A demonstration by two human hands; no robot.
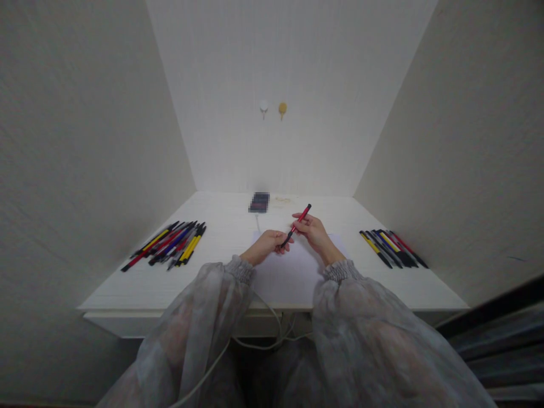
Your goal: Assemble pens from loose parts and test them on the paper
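A red pen with black ends (298, 222) is held slanted above a white sheet of paper (293, 266) on the white desk (229, 224). My right hand (314, 231) pinches the pen near its middle. My left hand (267, 245) is closed at the pen's lower black tip, fingers curled around it. Both wrists rest over the paper at the desk's middle.
A pile of several red, yellow, blue and black pens (170, 245) lies at the left. A neat row of several pens (393, 247) lies at the right. A dark phone (259, 202) with a cable sits at the back. Two wall hooks (272, 107) hang above.
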